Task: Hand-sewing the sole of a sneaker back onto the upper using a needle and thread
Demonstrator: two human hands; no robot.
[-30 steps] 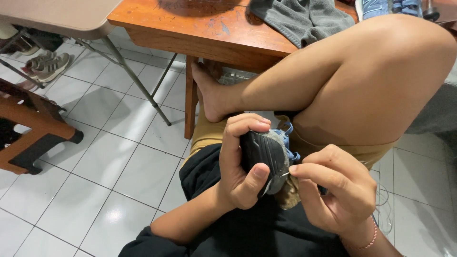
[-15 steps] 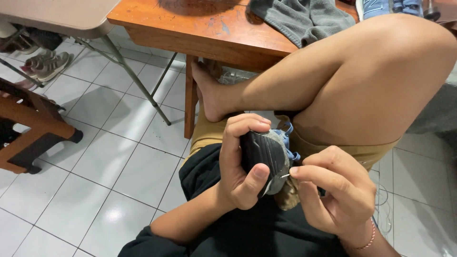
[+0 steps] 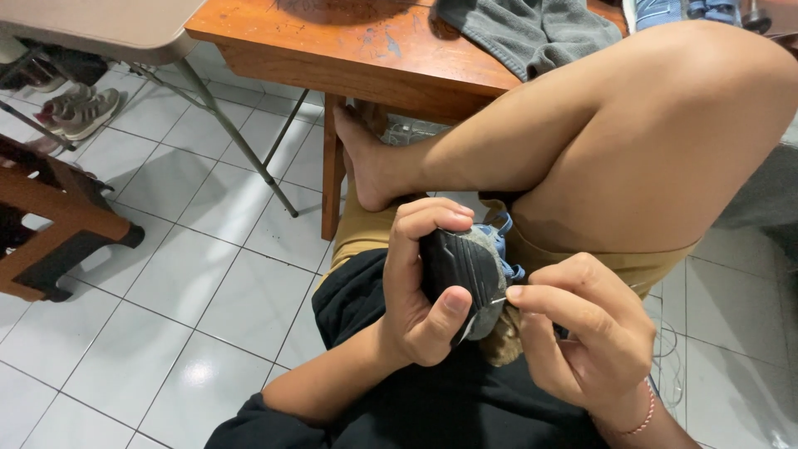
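The person sits with one bare leg crossed over the other, and the work sits in the lap, just below that raised knee. The left hand [image 3: 424, 283] is wrapped around a small shoe [image 3: 465, 270], sole up: dark ribbed tread, grey upper, blue laces showing on the far side of it. Fingers curl over the top of the shoe and the thumb presses its near edge. The right hand [image 3: 582, 333] is just beside the shoe, thumb and forefinger pinched on a thin needle [image 3: 496, 301] whose tip meets the rim of the sole.

By my reading this is hand-stitching along the seam between sole and upper, at the point where the needle is being pushed in. The next move calls for a firm, straight push through the stiff edge, with the left thumb kept off the needle's line and the shoe held from twisting.

Beyond the knee stands the wooden counter [image 3: 357, 50] with a grey towel [image 3: 532, 29] lying on it; a pair of sneakers [image 3: 79, 112] lies on the white tiled floor [image 3: 166, 291] well to the left of the shoe.

Against the earlier frames almost nothing differs: both grips and the shoe's tilt are the same.
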